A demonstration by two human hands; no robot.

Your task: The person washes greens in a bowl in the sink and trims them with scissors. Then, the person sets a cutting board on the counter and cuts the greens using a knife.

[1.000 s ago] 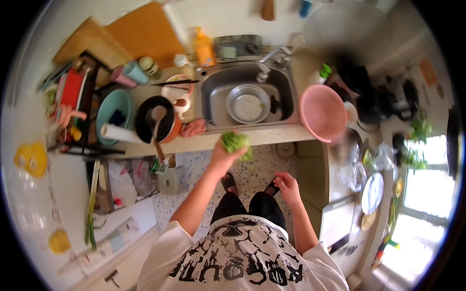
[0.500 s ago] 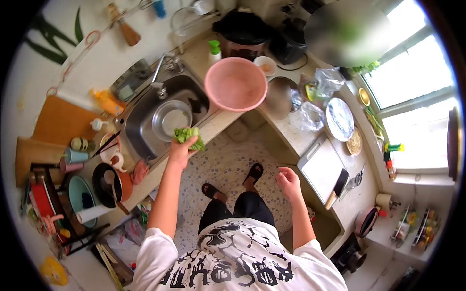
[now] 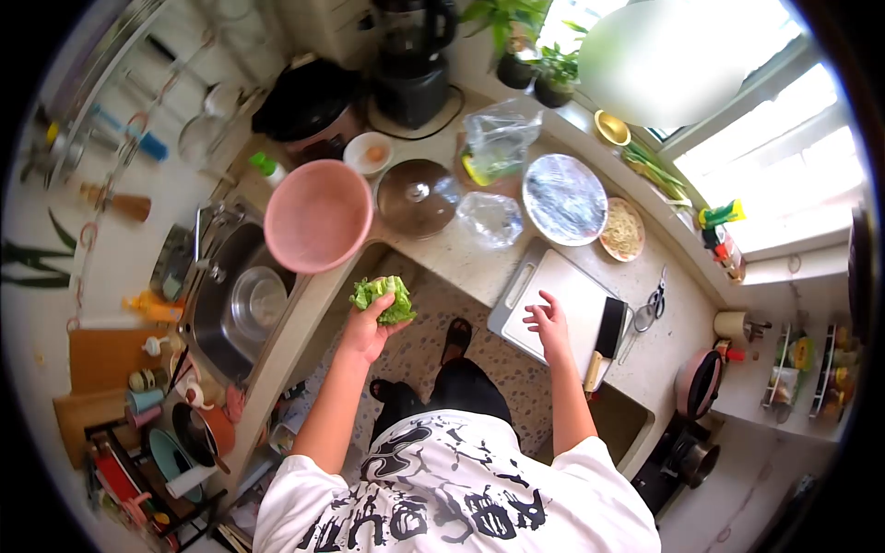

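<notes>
A bunch of green lettuce [image 3: 395, 295] is in my left hand [image 3: 365, 336], fingers closed around it, held above the floor near the counter's front edge. My right hand [image 3: 550, 332] hangs over the white cutting board [image 3: 553, 281], fingers apart, with nothing in it; I cannot tell if it touches the board. Along the board's right side lies a cleaver [image 3: 610, 330] with a wooden handle. Scissors [image 3: 653, 304] rest on the counter beyond the cleaver.
The sink [image 3: 221, 318] at left contains a metal basin [image 3: 259, 300]. A pink basin [image 3: 318, 217] stands at the counter corner, near a glass lid [image 3: 417, 198]. Behind the board are a plastic-covered plate [image 3: 564, 198] and a dish of pale shreds [image 3: 623, 230].
My view and body have turned right, from the sink towards the cutting board. The lettuce has come along in my left hand. My right hand has moved over the board, its fingers spreading.
</notes>
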